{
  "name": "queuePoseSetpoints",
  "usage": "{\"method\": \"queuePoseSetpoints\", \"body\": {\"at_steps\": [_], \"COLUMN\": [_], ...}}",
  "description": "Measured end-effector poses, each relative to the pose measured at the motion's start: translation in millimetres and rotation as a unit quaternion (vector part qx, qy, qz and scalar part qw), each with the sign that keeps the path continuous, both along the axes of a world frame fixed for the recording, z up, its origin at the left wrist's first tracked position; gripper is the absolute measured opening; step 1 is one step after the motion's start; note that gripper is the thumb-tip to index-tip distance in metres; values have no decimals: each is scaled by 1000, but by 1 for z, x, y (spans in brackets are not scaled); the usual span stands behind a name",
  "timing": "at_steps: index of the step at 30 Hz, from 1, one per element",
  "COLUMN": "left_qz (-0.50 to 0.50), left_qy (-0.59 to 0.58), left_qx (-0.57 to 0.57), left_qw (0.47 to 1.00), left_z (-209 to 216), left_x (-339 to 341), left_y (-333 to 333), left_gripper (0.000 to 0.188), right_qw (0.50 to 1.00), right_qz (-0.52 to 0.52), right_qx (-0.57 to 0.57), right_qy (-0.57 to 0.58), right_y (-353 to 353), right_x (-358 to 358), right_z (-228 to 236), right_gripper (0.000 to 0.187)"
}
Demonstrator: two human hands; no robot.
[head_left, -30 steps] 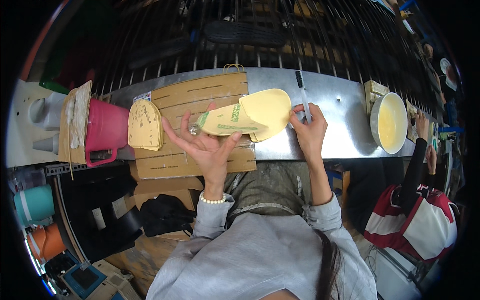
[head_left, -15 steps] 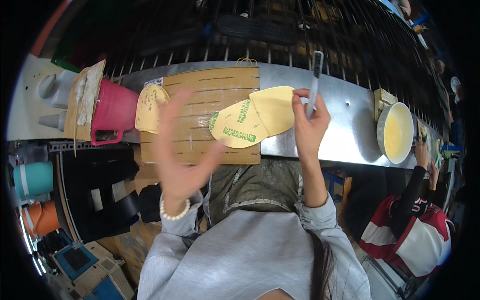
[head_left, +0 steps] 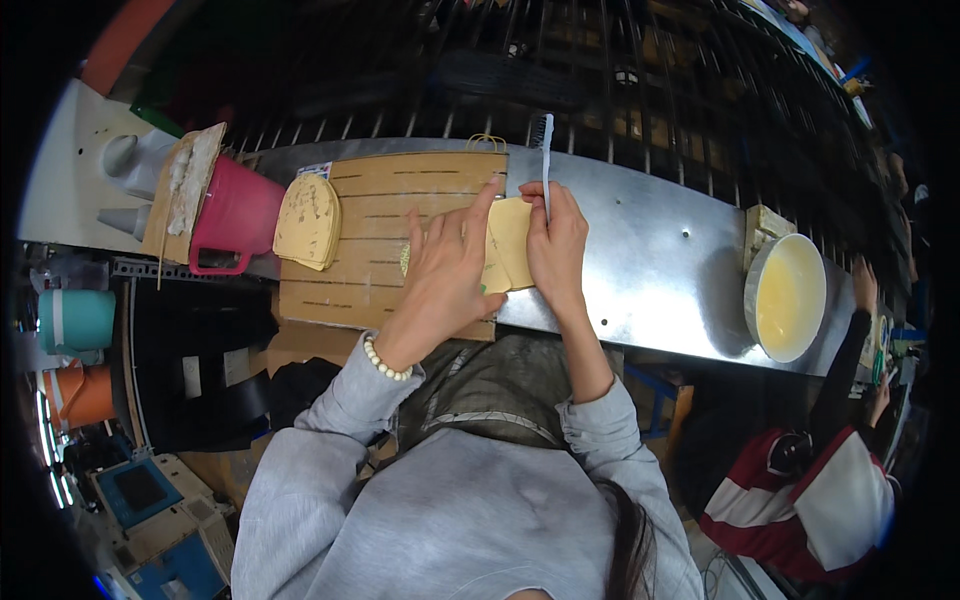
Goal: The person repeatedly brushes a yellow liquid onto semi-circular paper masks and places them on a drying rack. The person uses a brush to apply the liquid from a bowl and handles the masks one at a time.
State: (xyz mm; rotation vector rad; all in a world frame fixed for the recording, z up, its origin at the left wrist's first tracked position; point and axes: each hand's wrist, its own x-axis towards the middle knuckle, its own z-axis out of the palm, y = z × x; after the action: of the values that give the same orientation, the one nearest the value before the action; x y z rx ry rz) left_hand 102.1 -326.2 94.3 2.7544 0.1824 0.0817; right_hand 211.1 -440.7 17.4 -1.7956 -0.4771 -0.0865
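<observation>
My left hand [head_left: 440,262] lies over the yellowish insole boards [head_left: 513,232], its fingers stretched out and apart, covering most of the left piece. At the right edge of the overlapping boards, my right hand [head_left: 558,245] grips a pale-handled brush [head_left: 547,165]. The brush stands upright with its dark bristles pointing away from me. Fingertips of that hand meet the edge of the right board; whether they also pinch it cannot be made out. Beneath the boards is a ridged brown cardboard sheet [head_left: 365,230]. A stack of similar insole boards [head_left: 306,225] rests on its left end.
A pink jug [head_left: 232,215] stands left of the stack. Far right on the metal table [head_left: 660,270] is a white bowl [head_left: 752,305] with yellow contents, beside a pale block [head_left: 768,222]. Dark metal bars run behind. A co-worker's arm [head_left: 840,365] reaches in at the far right.
My left hand has come down from the air onto the boards. My right hand has moved left with the brush, and the right board now lies further left.
</observation>
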Motion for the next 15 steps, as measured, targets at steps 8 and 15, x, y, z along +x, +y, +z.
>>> {"method": "queuePoseSetpoints", "body": {"at_steps": [8, 15], "left_qz": [-124, -147], "left_qy": [-23, 4], "left_qx": [38, -34], "left_qw": [991, 989], "left_z": [6, 23], "left_x": [3, 6], "left_y": [29, 38], "left_gripper": [123, 114], "right_qw": [999, 999], "right_qz": [-8, -18], "right_qx": [-38, -24], "right_qy": [-9, 21], "right_y": [5, 5], "right_x": [-7, -7], "right_z": [3, 6], "right_gripper": [26, 26]}}
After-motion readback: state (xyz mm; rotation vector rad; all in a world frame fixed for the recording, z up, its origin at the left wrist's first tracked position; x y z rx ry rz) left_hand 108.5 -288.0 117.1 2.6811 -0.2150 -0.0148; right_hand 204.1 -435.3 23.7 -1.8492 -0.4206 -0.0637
